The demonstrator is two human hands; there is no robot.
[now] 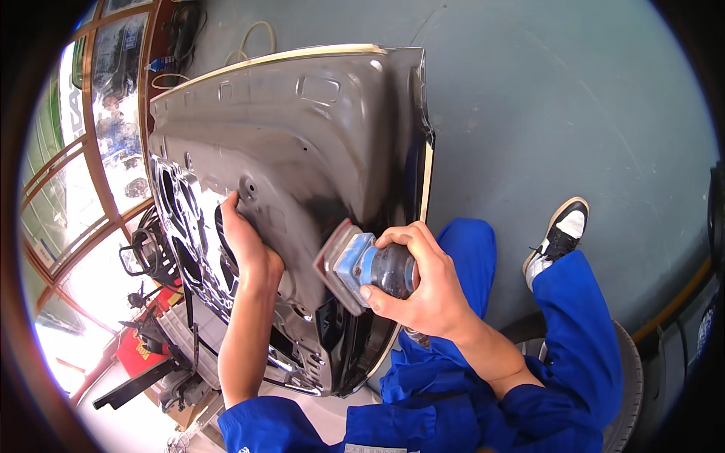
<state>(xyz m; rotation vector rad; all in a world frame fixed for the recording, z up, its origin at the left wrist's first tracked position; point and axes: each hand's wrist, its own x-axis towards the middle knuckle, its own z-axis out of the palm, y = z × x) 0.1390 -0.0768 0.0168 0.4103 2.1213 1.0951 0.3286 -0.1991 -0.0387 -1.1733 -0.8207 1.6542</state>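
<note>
A dark grey car door panel (317,143), with cut-out openings and a tan strip along its top edge, stands tilted before me. My left hand (245,241) grips it at an opening on its left part, fingers partly hidden. My right hand (415,283) is closed round a black-and-blue power sander (355,260), whose square pad is against or very near the panel's lower right area; contact is unclear.
My blue-clad legs (574,332) and a black-and-white shoe (563,226) are at the right, above a tyre (628,362). Wood-framed windows (117,128), hoses (257,30) and cluttered equipment (151,257) line the left. Grey floor (559,106) lies beyond the door.
</note>
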